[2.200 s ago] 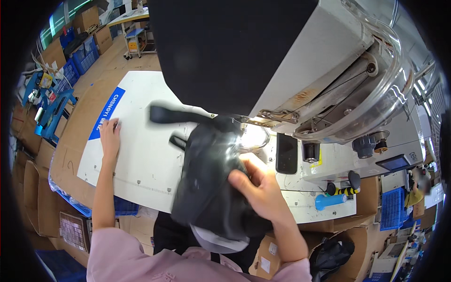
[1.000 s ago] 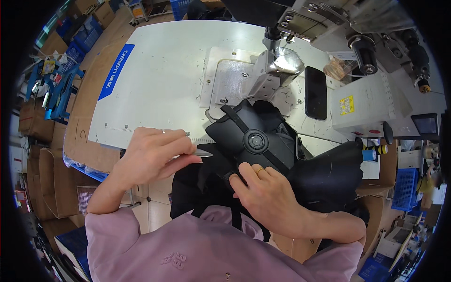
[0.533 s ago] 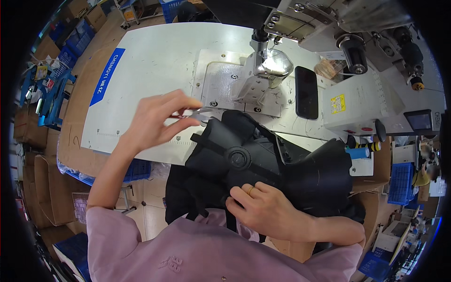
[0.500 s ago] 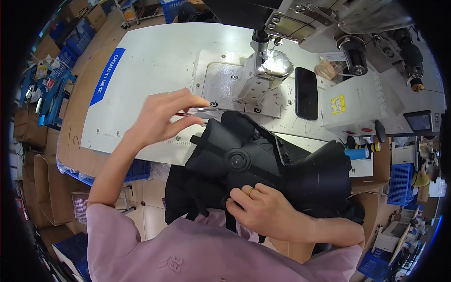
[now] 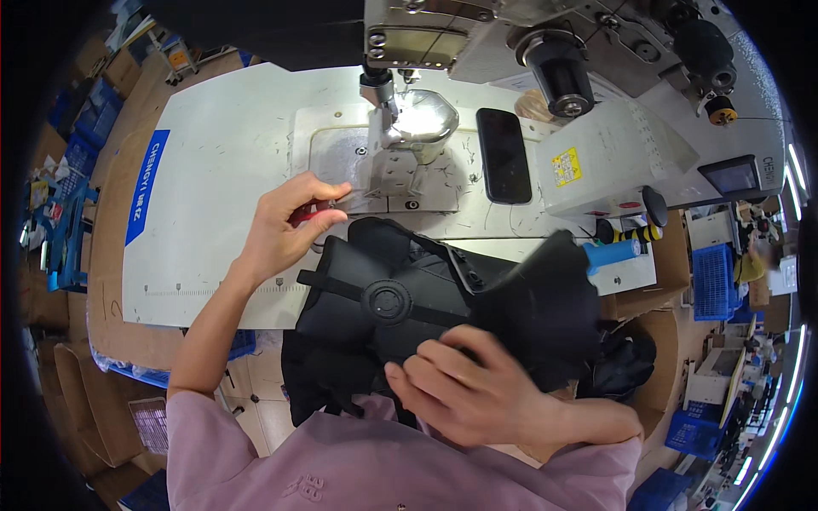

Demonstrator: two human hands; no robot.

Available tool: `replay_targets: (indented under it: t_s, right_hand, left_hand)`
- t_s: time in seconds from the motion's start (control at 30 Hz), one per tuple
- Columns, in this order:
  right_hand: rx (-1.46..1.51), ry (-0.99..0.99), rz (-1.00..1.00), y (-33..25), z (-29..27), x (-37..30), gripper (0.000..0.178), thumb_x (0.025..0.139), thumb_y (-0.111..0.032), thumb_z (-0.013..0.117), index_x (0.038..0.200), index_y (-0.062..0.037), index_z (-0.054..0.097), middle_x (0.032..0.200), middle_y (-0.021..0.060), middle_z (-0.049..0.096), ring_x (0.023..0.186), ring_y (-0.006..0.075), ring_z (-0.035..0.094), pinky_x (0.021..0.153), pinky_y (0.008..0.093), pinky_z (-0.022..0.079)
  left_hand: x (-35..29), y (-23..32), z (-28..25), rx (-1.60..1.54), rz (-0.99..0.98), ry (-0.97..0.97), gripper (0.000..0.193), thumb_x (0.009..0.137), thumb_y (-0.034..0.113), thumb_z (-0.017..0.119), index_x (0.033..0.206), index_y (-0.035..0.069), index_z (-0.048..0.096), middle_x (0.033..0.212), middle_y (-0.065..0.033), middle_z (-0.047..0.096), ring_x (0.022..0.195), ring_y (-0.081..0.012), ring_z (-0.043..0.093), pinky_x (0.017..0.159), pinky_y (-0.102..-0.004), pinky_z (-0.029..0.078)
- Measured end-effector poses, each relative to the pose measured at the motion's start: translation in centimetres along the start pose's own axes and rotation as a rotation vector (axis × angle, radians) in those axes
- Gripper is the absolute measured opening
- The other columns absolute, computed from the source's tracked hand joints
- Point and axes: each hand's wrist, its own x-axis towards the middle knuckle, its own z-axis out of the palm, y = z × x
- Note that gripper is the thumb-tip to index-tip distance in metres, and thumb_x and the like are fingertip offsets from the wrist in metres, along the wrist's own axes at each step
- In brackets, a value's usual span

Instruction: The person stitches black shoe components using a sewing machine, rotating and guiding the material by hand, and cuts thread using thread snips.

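Observation:
A black padded piece [image 5: 341, 298] with straps and a round ridged dial [image 5: 388, 301] lies over the table's near edge and my lap, its right part rising in a curved black flap [image 5: 545, 298]. At its far left corner, my left hand [image 5: 298, 213] is closed around small red-handled snips [image 5: 312, 211]. Their metal end points right, by the sewing machine's base plate. My right hand [image 5: 464, 383] is over the near side of the piece, fingers curled and smeared by motion. Whether it grips the material cannot be made out.
The sewing machine's lit metal post [image 5: 417, 128] stands beyond the piece, under the machine head [image 5: 417, 43]. A black phone [image 5: 504, 156] lies to its right on the white table [image 5: 221, 170]. A blue cylinder [image 5: 613, 253] and a cardboard box [image 5: 669, 281] are at the right.
The view has shifted, so the machine and table sit farther left. My right hand's fingers have lifted and blurred over the black piece. The left hand still holds the snips.

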Motion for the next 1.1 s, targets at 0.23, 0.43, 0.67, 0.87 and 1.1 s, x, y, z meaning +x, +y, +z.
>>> replay_targets:
  t_s: [0.23,0.43,0.67,0.87,1.1]
  right_hand:
    - [-0.357,0.414,0.667,2.6,0.1,-2.9,0.031,0.078,-0.017,0.07,0.105,-0.002,0.065,0.116,0.0076,0.06,0.118,0.038,0.045,0.102,0.0473,0.033]
    - [-0.366,0.628,0.725,2.9,3.9,-5.6,0.043,0.073,-0.021,0.075,0.107,0.0026,0.061,0.115,0.0127,0.059,0.119,0.0426,0.044,0.102,0.0508,0.034]
    - [-0.382,0.7,0.651,2.5,4.8,-6.1,0.042,0.073,-0.022,0.076,0.105,0.0015,0.061,0.112,0.0109,0.06,0.117,0.0385,0.046,0.103,0.051,0.034]
    - [-0.351,0.689,0.652,2.5,5.0,-6.5,0.046,0.073,-0.023,0.076,0.107,0.0025,0.06,0.116,0.0148,0.057,0.118,0.0382,0.046,0.101,0.0504,0.036]
    - [-0.047,0.921,0.671,3.1,4.2,-6.6,0.084,0.069,-0.012,0.081,0.135,0.0077,0.032,0.136,0.0291,0.037,0.123,0.0398,0.044,0.103,0.0404,0.037]
  left_hand:
    - [0.3,8.1,2.4,-0.145,0.0,-0.273,0.022,0.082,0.009,0.069,0.102,0.001,0.063,0.083,-0.0068,0.061,0.069,-0.0105,0.057,0.062,-0.0226,0.044]
    - [0.7,8.3,5.7,-0.034,0.002,-0.316,0.019,0.082,0.012,0.069,0.09,-0.002,0.059,0.081,-0.0138,0.065,0.072,-0.0206,0.066,0.063,-0.0273,0.049]
    - [1.1,8.7,7.2,0.04,0.002,-0.349,0.021,0.081,0.015,0.071,0.083,-0.001,0.057,0.079,-0.0118,0.066,0.068,-0.0226,0.066,0.059,-0.0282,0.05]
    - [1.3,9.5,4.8,0.211,0.116,-0.343,0.02,0.077,0.016,0.074,0.083,0.003,0.059,0.075,-0.0085,0.062,0.063,-0.0233,0.063,0.055,-0.0295,0.048]
    - [0.8,11.7,6.5,0.47,0.767,-0.345,0.02,0.07,0.019,0.076,0.084,0.01,0.064,0.068,-0.0002,0.051,0.053,-0.0144,0.05,0.045,-0.0292,0.035]
